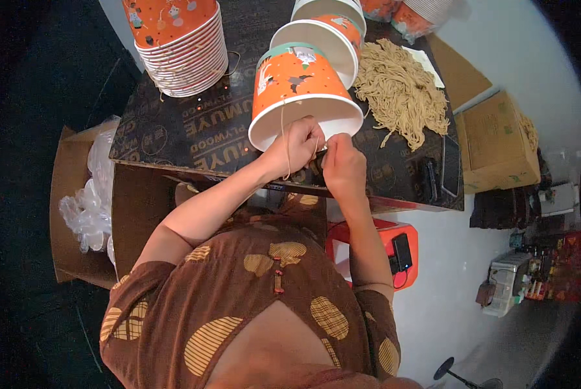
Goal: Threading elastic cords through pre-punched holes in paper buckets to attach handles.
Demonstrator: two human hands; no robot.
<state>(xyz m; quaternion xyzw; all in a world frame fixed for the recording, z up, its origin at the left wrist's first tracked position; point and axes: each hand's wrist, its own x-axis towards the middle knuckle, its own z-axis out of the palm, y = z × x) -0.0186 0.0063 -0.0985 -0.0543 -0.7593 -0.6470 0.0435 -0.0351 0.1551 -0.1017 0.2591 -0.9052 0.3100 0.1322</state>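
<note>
An orange paper bucket [307,81] with cartoon figures lies on its side on the dark table, its white open mouth toward me. A thin tan cord [285,129] hangs in a loop from its rim. My left hand [296,148] is at the mouth, fingers curled closed on the cord. Close beside it, at the lower right of the rim, my right hand [343,162] is closed in a pinch; its fingertips hide what they hold. More buckets [329,39] lie on their sides behind the first one.
A tall stack of nested orange buckets [183,55] stands at the table's [206,139] left. Tan cords [404,91] lie heaped at the right, near a black phone-like object [429,178]. Cardboard boxes [498,142] flank the table; a red stool [404,249] stands below it.
</note>
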